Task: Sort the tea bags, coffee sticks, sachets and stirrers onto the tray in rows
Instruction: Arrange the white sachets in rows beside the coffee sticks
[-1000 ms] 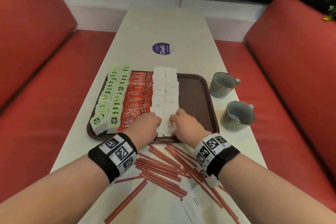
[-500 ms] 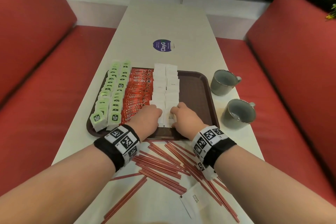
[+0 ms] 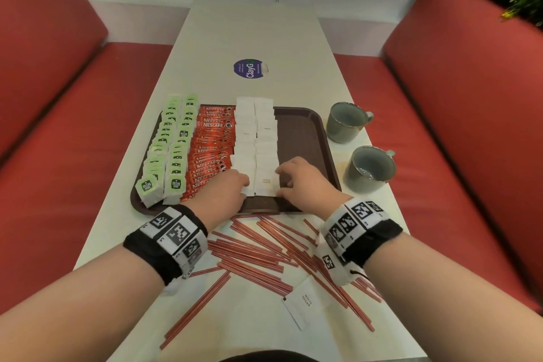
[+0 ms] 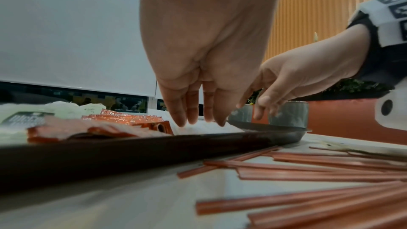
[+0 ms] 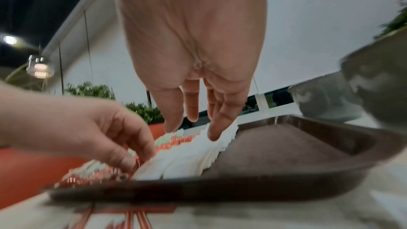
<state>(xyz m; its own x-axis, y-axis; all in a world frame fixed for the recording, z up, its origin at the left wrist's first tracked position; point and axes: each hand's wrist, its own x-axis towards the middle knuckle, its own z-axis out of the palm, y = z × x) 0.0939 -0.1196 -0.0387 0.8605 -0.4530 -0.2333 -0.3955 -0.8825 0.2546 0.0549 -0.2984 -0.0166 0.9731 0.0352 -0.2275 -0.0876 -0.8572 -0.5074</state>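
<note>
A brown tray (image 3: 305, 132) holds rows of green tea bags (image 3: 173, 150), red coffee sticks (image 3: 211, 144) and white sugar sachets (image 3: 255, 138). Both hands sit at the near end of the two sachet rows. My left hand (image 3: 245, 185) presses straight fingertips (image 4: 180, 123) on the left side of the nearest sachets. My right hand (image 3: 279, 182) touches their right edge with loosely extended fingers (image 5: 215, 133). Neither hand grips anything. Red stirrers (image 3: 264, 250) lie scattered on the white table in front of the tray, with one loose white sachet (image 3: 305, 303) among them.
Two grey mugs (image 3: 346, 122) (image 3: 368, 169) stand to the right of the tray. The tray's right part is bare. A round purple sticker (image 3: 248, 68) lies farther up the table. Red benches (image 3: 58, 156) flank the table on both sides.
The hands have drawn slightly apart, so the nearest sachet now shows between them. They stay at the near end of the sachet rows.
</note>
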